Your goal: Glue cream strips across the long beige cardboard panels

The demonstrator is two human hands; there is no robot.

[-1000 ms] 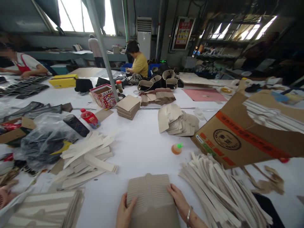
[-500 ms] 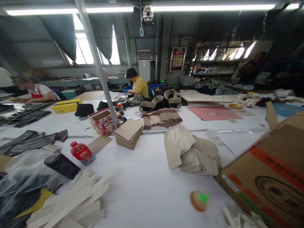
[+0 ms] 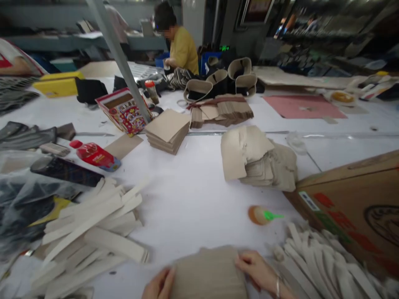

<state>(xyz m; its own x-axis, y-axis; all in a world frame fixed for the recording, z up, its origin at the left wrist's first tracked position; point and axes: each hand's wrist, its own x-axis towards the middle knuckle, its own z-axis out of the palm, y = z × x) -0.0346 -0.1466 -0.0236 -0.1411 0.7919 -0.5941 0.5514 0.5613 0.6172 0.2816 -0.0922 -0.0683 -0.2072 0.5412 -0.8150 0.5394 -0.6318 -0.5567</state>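
At the bottom edge, a stack of beige-grey cardboard sheets [image 3: 208,274] lies between my two hands, its near end cut off by the frame. My left hand [image 3: 159,285] grips the stack's left side, thumb along the edge. On the opposite side my right hand [image 3: 257,268], with a bracelet at the wrist, pinches the upper right edge. A bottle with a green nozzle and orange-brown contents [image 3: 260,215] lies beyond my right hand. Pale strips [image 3: 96,236] are heaped to the left, and another heap of strips [image 3: 324,257] sits to the right.
A torn-edged pile of cardboard pieces [image 3: 258,155] and a neat card stack [image 3: 168,128] lie farther off. The large carton [image 3: 352,207] stands at right. Left are a red bottle [image 3: 95,155] and a dark cylinder [image 3: 67,171]. A metal post [image 3: 120,58] rises mid-table; a person in yellow [image 3: 183,47] sits beyond.
The view has tipped downward, so the table things sit higher in the picture. Both my hands and the stack between them have come into view, along with more of the right strip heap.
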